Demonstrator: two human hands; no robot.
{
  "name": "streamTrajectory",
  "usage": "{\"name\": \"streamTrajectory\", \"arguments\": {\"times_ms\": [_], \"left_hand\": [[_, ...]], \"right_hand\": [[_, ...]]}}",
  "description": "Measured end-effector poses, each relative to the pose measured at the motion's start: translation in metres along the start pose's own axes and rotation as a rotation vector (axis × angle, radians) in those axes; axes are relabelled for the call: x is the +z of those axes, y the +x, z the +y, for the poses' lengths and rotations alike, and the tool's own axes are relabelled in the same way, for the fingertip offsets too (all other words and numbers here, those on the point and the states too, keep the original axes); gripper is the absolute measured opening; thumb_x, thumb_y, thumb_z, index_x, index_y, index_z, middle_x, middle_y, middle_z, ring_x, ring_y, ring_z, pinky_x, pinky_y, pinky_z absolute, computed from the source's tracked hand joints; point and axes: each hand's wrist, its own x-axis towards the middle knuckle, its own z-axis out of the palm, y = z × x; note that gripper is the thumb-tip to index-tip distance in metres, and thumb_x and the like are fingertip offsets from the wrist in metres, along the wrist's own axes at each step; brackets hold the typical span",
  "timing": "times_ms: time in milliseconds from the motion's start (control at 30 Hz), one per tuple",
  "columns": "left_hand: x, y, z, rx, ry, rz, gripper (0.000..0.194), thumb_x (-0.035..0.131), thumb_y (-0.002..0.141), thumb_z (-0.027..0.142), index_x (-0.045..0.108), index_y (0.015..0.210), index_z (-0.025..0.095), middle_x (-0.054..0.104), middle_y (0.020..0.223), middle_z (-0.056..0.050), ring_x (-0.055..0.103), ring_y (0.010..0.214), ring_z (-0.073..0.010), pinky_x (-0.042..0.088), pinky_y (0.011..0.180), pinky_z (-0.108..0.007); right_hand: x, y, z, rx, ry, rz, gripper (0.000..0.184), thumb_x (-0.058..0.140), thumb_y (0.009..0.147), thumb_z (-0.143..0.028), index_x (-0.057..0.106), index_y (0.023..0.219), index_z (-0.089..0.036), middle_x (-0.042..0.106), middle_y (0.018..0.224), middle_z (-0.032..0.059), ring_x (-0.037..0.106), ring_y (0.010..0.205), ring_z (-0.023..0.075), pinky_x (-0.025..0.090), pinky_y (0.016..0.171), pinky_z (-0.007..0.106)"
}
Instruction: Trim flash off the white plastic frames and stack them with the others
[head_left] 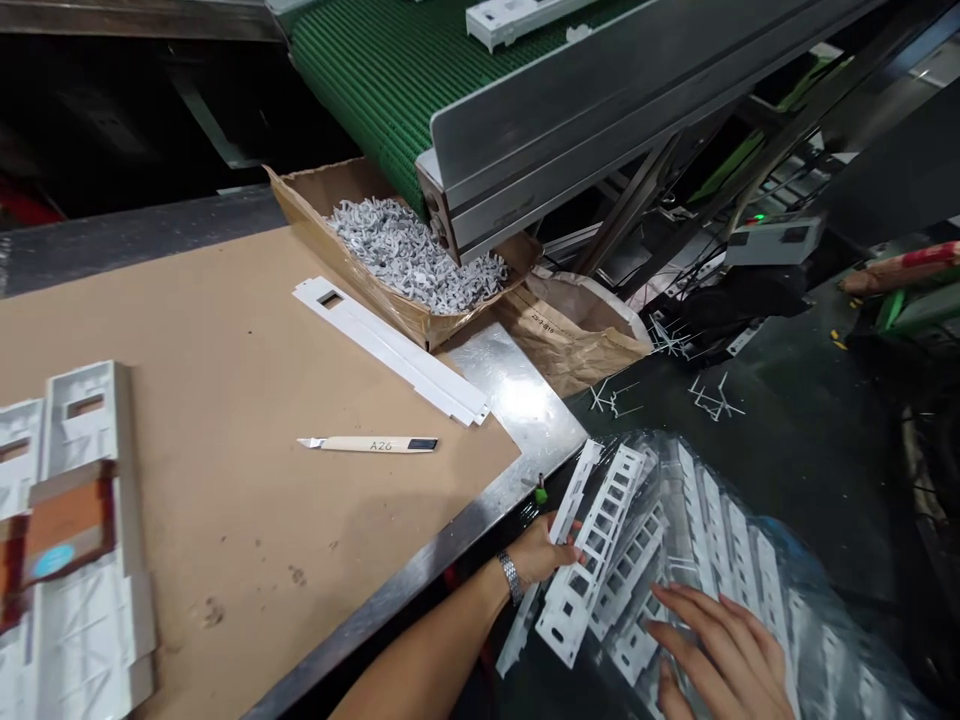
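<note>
My left hand (538,552), a metal-band watch on its wrist, is closed around a narrow white plastic strip (576,490) just off the table's corner. Its fingertips reach a wider white slotted plastic strip (600,540) beside it. To the right, my right hand (720,650) hovers over more slotted strips (631,565) with its fingers stretched and apart. Rows of similar white strips (724,530) stand in a clear plastic bag below the table edge. How far the right fingertips are from the strips I cannot tell.
A craft knife (367,444) and a long white plastic piece (390,350) lie on the brown-topped table (225,400). White parts with orange-brown bands (82,540) lie at left. A cardboard box (352,285) of small grey pieces sits under the green conveyor (367,90).
</note>
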Motion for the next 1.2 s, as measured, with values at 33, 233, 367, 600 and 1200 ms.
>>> {"name": "streamTrajectory", "arguments": {"times_ms": [33, 233, 367, 600, 1200], "left_hand": [[0.0, 0.0, -0.001, -0.004, -0.002, -0.002, 0.028, 0.068, 0.072, 0.014, 0.056, 0.098, 0.015, 0.058, 0.074, 0.004, 0.058, 0.07, -0.0132, 0.047, 0.075, -0.035], [0.0, -0.004, 0.001, 0.002, -0.01, -0.012, 0.029, 0.067, 0.07, 0.007, 0.057, 0.096, 0.015, 0.056, 0.074, 0.005, 0.058, 0.07, -0.0125, 0.047, 0.075, -0.034], [0.001, -0.008, 0.004, 0.003, -0.02, -0.041, 0.03, 0.068, 0.069, 0.007, 0.058, 0.096, 0.015, 0.057, 0.073, 0.005, 0.058, 0.071, -0.0126, 0.046, 0.076, -0.034], [0.002, -0.014, 0.005, 0.022, -0.037, -0.06, 0.04, 0.075, 0.064, 0.02, 0.058, 0.099, 0.015, 0.059, 0.075, 0.003, 0.059, 0.071, -0.0137, 0.044, 0.078, -0.036], [0.011, -0.06, 0.023, 0.198, 0.211, 0.074, 0.051, 0.077, 0.059, 0.036, 0.058, 0.102, 0.015, 0.051, 0.08, 0.001, 0.05, 0.076, -0.0148, 0.041, 0.076, -0.031]], "right_hand": [[0.0, 0.001, 0.0, -0.001, 0.002, -0.001, 0.026, 0.052, 0.077, -0.019, 0.057, 0.103, -0.018, 0.059, 0.108, 0.0125, 0.053, 0.104, 0.0294, 0.034, 0.085, 0.047], [-0.004, 0.003, -0.002, 0.003, 0.063, 0.034, 0.023, 0.053, 0.076, -0.018, 0.058, 0.098, -0.019, 0.06, 0.107, 0.0118, 0.054, 0.103, 0.0298, 0.035, 0.086, 0.048], [-0.003, 0.004, -0.002, 0.015, 0.096, 0.031, 0.024, 0.054, 0.074, -0.018, 0.059, 0.097, -0.02, 0.06, 0.108, 0.0102, 0.056, 0.102, 0.0297, 0.036, 0.086, 0.048], [-0.001, 0.0, -0.001, 0.041, 0.133, 0.028, 0.025, 0.055, 0.074, -0.018, 0.058, 0.099, -0.022, 0.06, 0.11, 0.0095, 0.055, 0.105, 0.0297, 0.036, 0.089, 0.048], [0.001, 0.002, -0.004, 0.025, 0.114, 0.049, 0.021, 0.054, 0.076, -0.018, 0.059, 0.097, -0.021, 0.061, 0.107, 0.0098, 0.056, 0.102, 0.0284, 0.036, 0.087, 0.047]]}}
